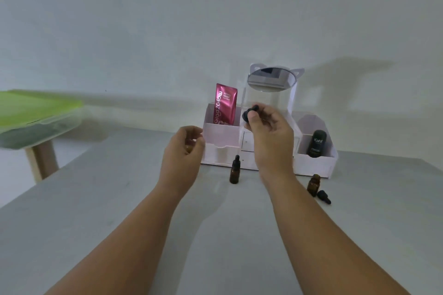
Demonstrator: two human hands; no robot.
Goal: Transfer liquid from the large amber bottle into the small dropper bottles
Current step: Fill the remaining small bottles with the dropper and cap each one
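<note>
Your forearms: the left forearm (124,235) and right forearm (330,235) reach out from the near edge over the middle of the worktop.
Worktop: a grey worktop (72,223); everything on it sits towards the far edge.
Organiser: a white organiser (316,163) stands against the wall at the far edge, with small drawers low down and an oval mirror (271,79) on top.
Green-lidded box: a green-lidded box (36,112) rests on a separate side table beyond the worktop's left edge.
Your right hand: your right hand (271,134) is raised in front of the organiser's middle, thumb and fingertips pinching the held dropper cap (249,112).
Your left hand: your left hand (182,151) is curled around an amber bottle (188,148) in front of the organiser's left side. It is mostly hidden, so you cannot tell its size.
Pink sachet: a pink Glad2Glow sachet (225,104) stands upright in the organiser's left compartment.
Black bottle: a black Kahf bottle (317,142) stands in the right compartment.
Capped dropper bottle: a capped dropper bottle (234,171) stands upright just in front of the organiser, between your two wrists.
Open dropper bottle: an open dropper bottle (313,185) stands to the right of your right wrist, near the organiser's right end.
Loose dropper cap: a loose dropper cap (324,197) lies on its side just beside the open dropper bottle, on its near right.
</note>
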